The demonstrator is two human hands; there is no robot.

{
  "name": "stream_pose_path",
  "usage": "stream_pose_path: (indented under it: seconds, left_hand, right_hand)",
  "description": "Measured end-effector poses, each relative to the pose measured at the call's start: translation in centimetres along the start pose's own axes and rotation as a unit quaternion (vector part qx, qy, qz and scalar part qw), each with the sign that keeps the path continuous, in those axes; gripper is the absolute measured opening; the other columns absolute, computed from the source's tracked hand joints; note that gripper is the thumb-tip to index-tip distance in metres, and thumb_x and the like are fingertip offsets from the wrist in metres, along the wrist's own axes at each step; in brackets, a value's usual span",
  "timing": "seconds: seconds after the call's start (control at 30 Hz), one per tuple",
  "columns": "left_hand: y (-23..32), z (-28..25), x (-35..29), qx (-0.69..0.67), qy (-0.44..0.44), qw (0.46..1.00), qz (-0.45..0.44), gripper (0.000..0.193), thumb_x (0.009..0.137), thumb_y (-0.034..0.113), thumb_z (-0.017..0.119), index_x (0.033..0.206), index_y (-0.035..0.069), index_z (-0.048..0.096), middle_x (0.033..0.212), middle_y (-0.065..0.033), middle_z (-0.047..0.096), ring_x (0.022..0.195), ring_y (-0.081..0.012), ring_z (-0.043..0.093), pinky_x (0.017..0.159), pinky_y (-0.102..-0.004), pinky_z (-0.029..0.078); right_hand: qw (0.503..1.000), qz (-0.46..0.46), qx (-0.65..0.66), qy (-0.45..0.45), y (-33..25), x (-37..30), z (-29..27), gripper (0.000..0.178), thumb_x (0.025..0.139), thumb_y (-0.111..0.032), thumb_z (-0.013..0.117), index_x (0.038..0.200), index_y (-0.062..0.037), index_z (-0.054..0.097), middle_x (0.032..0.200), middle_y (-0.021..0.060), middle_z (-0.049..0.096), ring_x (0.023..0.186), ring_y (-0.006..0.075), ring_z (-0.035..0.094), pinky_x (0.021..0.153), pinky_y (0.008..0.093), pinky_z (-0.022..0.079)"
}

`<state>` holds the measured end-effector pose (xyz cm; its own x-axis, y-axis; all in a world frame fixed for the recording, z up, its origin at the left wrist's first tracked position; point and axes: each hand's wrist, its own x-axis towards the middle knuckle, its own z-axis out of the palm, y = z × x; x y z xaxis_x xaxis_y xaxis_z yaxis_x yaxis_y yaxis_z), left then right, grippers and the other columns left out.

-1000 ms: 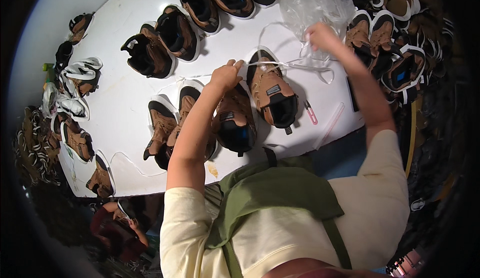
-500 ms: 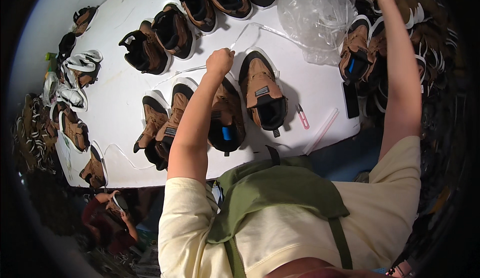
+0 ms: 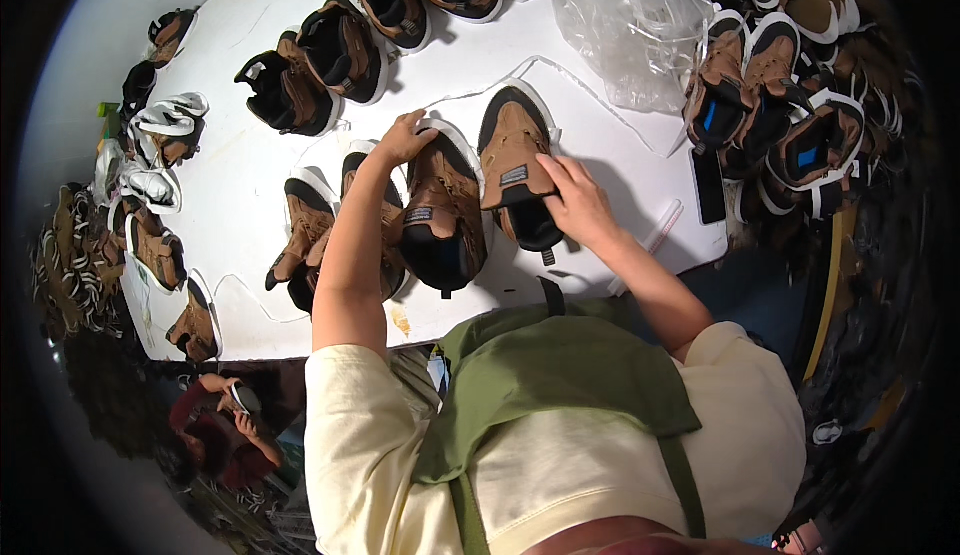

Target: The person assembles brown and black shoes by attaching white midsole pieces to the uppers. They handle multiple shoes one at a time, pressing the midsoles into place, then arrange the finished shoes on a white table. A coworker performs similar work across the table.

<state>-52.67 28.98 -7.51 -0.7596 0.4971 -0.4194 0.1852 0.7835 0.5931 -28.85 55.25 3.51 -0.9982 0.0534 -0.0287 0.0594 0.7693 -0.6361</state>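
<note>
My right hand [image 3: 580, 200] is on a brown shoe [image 3: 518, 135] with a black toe and white sole, its fingers along the tongue and collar edge. My left hand [image 3: 405, 138] has thumb and finger apart at the toe of the brown shoe [image 3: 440, 190] beside it. That shoe stands toe away from me, with a black lining. A thin white lace [image 3: 585, 85] runs from near my left fingertips past the right shoe's toe, then bends down to the right. More brown shoes [image 3: 303, 217] stand left of my left forearm, partly hidden by it.
A row of brown shoes [image 3: 340, 50] crosses the back of the white table [image 3: 225, 195]. A clear plastic bag [image 3: 630, 30] lies back right, near piled shoes [image 3: 780, 55]. A phone [image 3: 709, 187] and clear tube [image 3: 665, 225] lie right. Another person [image 3: 230, 425] handles a shoe at lower left.
My right hand has come down from the far right pile onto the right shoe. My left hand has moved left and nearer, its fist loosened. The lace's right end now lies on the table.
</note>
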Motion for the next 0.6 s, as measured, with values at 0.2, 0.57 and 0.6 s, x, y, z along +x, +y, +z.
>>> stream_pose_path:
  seconds: [0.2,0.57,0.6]
  left_hand:
    - [0.5,4.2,-2.1,0.004,0.006,0.994,0.113,0.058,0.084,0.045,0.061,0.122,0.000,0.057,0.122,-0.0269,0.056,0.116,-0.0409,0.051,0.099,-0.0438,0.042]
    - [2.1,-5.6,-7.2,-0.034,-0.023,0.998,-0.038,0.056,0.087,0.042,0.061,0.122,-0.001,0.059,0.123,-0.0251,0.058,0.113,-0.0382,0.057,0.096,-0.0422,0.047]
    - [0.3,-8.2,-8.2,-0.011,0.019,1.000,-0.009,0.054,0.088,0.040,0.062,0.123,-0.002,0.058,0.117,-0.0239,0.062,0.109,-0.0345,0.060,0.094,-0.0402,0.047]
  right_hand:
    - [0.985,0.127,0.074,0.085,1.8,-2.4,-3.7,0.031,0.087,0.002,0.047,0.111,-0.0090,0.064,0.096,0.0129,0.064,0.083,0.0309,0.064,0.070,0.0371,0.050]
    - [0.999,-0.012,-0.031,0.041,0.2,-5.7,0.3,0.036,0.086,-0.016,0.061,0.119,-0.0029,0.059,0.130,0.0191,0.052,0.120,0.0370,0.049,0.101,0.0399,0.039]
    - [0.999,-0.009,-0.009,0.043,0.7,-5.3,0.0,0.030,0.086,-0.012,0.059,0.115,-0.0017,0.061,0.129,0.0207,0.052,0.118,0.0371,0.050,0.100,0.0400,0.040]
